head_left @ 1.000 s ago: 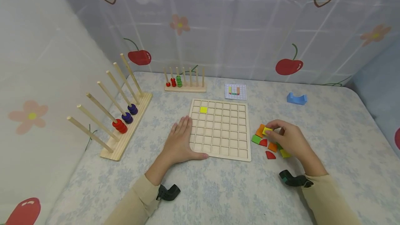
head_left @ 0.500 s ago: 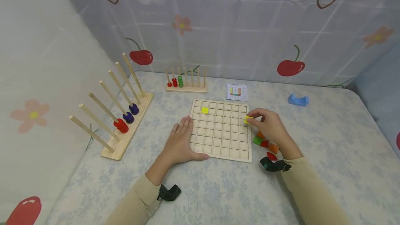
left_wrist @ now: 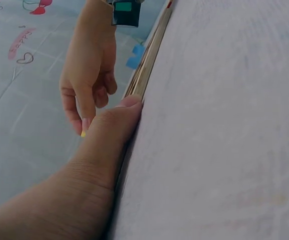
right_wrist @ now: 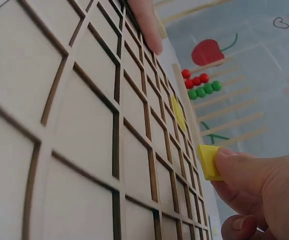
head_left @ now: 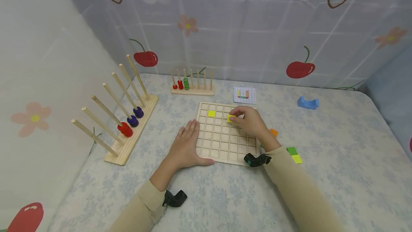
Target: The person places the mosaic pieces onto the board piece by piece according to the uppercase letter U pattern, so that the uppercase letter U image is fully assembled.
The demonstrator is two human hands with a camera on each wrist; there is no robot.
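I'm watching the right hand [head_left: 252,121] pinching a yellow tile [right_wrist: 208,162] between thumb and fingers, over the far part of the gridded board [head_left: 217,129]. Left hand [head_left: 184,149] is resting against the board's near-left corner, fingers straight, thumb spread. I'm seeing a second yellow tile [head_left: 211,113] sitting in a cell, the pattern card [head_left: 244,95] lying beyond.

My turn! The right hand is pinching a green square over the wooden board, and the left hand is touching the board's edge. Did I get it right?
Almost! The square isn't green; it's yellow, as the right wrist view shows. The right hand does pinch it over the wooden board, and the left hand does touch the board's edge.
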